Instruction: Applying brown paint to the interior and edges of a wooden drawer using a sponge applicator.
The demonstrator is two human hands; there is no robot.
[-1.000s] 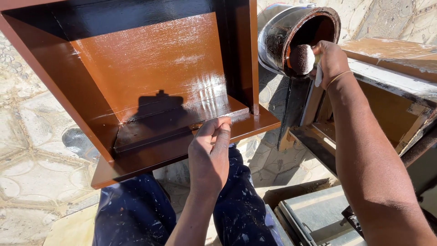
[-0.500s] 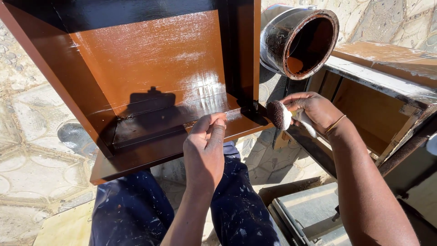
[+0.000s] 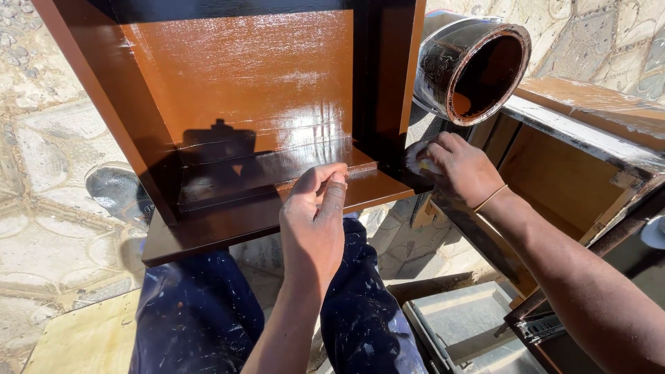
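A glossy brown wooden box, open toward me, rests on my lap, wet with fresh coating. My left hand pinches its near front edge with thumb and fingers. My right hand is closed on a pale coating pad and presses it against the box's dark right outer side, near the lower corner. Most of the pad is hidden under my fingers.
A stained tin of brown coating lies tilted on a wooden cabinet frame at the right. A grey tray sits below it. My paint-spattered blue trousers and patterned stone paving lie beneath.
My right hand came away from the tin's mouth with the pad, moved down and left, and now presses it on the box's right side. My left hand stayed on the front edge.
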